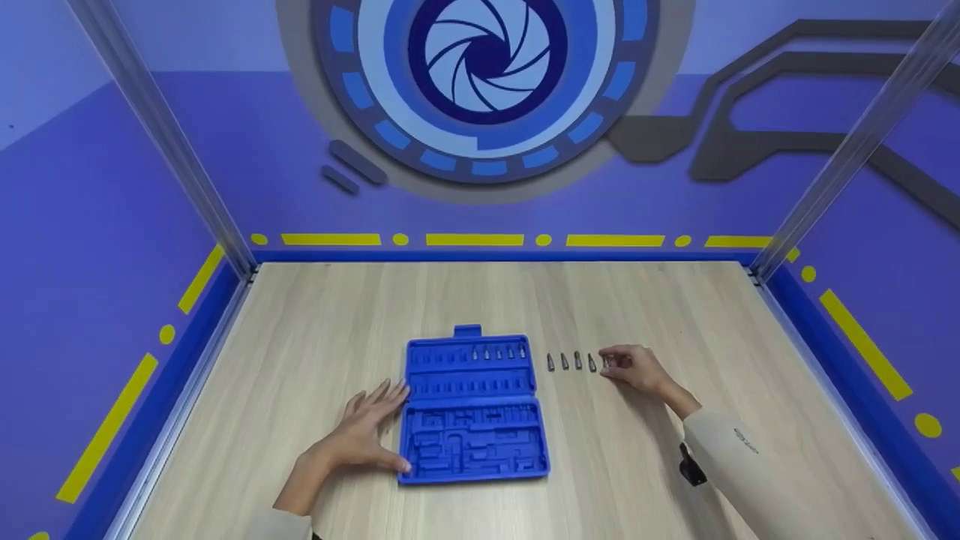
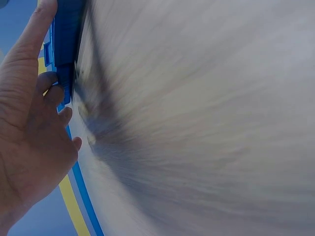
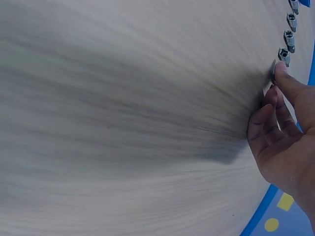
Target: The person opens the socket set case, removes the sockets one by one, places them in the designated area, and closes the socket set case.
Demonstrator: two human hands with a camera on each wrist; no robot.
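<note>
A blue plastic bit case (image 1: 471,400) lies unfolded on the wooden table. My left hand (image 1: 358,435) rests along its left side, thumb on the lower left corner and straight fingers at the upper part's edge. Several metal bits (image 1: 499,352) stand in the right half of the case's top row. Right of the case, several loose screwdriver bits (image 1: 577,361) form a spaced row on the table. At the row's right end, my right hand (image 1: 637,370) pinches another screwdriver bit (image 3: 273,72) between thumb and fingers, mostly covered by them.
The case's lower half has shaped recesses (image 1: 472,442), and a latch tab (image 1: 467,330) sticks out at its far edge. Blue panels with yellow markings (image 1: 475,240) and metal posts (image 1: 840,150) enclose the wooden table (image 1: 337,315) at the back and sides.
</note>
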